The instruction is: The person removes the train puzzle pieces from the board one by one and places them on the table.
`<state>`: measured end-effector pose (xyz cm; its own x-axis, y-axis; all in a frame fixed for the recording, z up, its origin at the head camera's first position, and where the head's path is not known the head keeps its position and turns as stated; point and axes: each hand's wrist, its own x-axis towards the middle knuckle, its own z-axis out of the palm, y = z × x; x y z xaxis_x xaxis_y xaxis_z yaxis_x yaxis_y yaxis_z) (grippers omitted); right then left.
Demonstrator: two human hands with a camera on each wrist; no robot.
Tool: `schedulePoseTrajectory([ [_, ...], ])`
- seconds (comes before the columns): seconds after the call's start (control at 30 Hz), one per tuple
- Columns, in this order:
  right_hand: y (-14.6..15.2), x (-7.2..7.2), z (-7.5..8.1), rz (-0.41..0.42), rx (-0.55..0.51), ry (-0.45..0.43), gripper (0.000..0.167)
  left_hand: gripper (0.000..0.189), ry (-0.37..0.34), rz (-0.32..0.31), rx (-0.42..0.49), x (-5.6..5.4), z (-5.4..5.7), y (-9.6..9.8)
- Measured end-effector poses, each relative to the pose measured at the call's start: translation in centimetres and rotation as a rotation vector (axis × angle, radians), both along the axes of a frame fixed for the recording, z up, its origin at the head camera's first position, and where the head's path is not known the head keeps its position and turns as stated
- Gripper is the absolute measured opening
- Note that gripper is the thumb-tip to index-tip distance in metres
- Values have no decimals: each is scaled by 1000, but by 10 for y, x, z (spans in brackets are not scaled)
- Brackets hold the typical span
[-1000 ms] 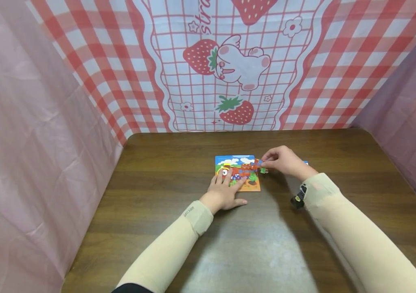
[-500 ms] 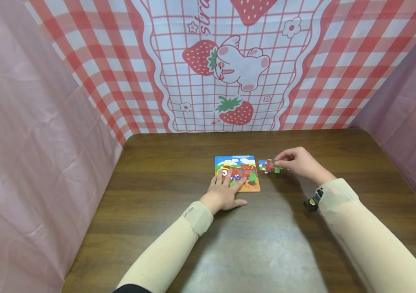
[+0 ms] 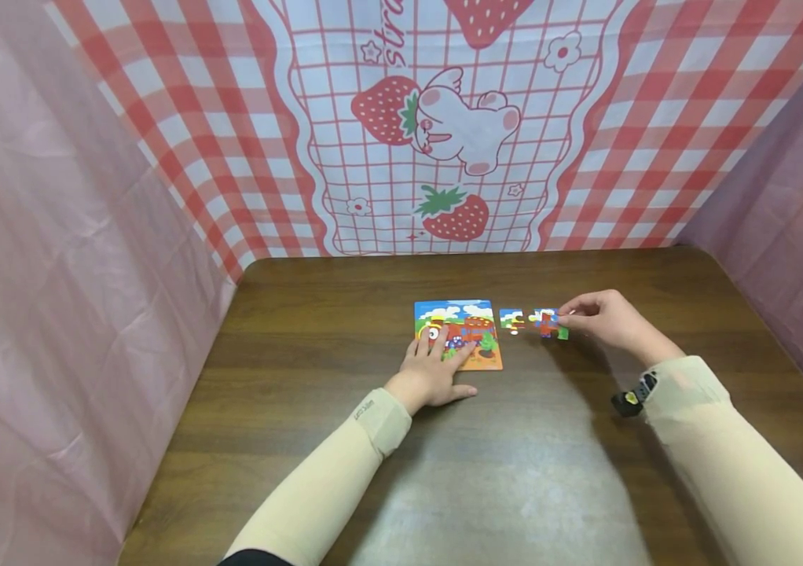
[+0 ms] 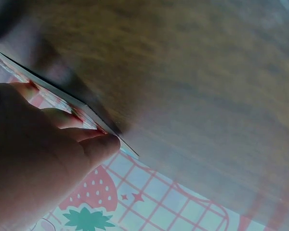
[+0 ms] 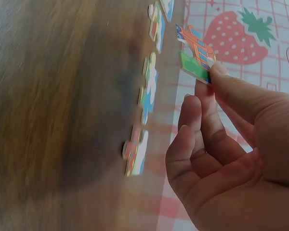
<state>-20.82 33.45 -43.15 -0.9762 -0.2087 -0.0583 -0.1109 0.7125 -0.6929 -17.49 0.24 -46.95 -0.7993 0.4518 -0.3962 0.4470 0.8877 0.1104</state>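
My left hand [image 3: 430,379] lies with spread fingers on a thin picture board [image 3: 452,308], printed with a red train, clouds and a green plant. Seen edge-on in the left wrist view, the board [image 4: 70,96] has fingertips on its printed face. To the right of it, my right hand [image 3: 603,318] pinches a jigsaw puzzle piece [image 3: 546,324] by its edge, between thumb and forefinger. That puzzle piece [image 5: 198,54] shows orange, blue and green in the right wrist view, held above the table; the other fingers are curled below it.
A sky-and-cloud puzzle piece [image 3: 511,317] lies just right of the board. More loose pieces [image 5: 148,89] lie in a row on the wooden table [image 3: 288,354], partly covered by my right hand in the head view. A strawberry-print checked cloth [image 3: 458,118] hangs behind.
My right hand has moved right, away from the board's right edge, carrying the pinched puzzle piece. The sky-and-cloud piece on the table has come into view. My left hand stays put.
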Motion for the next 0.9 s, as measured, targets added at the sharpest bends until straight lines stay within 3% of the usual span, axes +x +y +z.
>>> schedulePoseTrajectory([
  [0.37, 33, 15, -2, -21, 38, -11, 32, 81, -12, 10, -13, -5, -7, 2],
  [0.9, 58, 14, -18, -19, 54, -132, 34, 79, 35, -16, 23, 3, 5, -2],
])
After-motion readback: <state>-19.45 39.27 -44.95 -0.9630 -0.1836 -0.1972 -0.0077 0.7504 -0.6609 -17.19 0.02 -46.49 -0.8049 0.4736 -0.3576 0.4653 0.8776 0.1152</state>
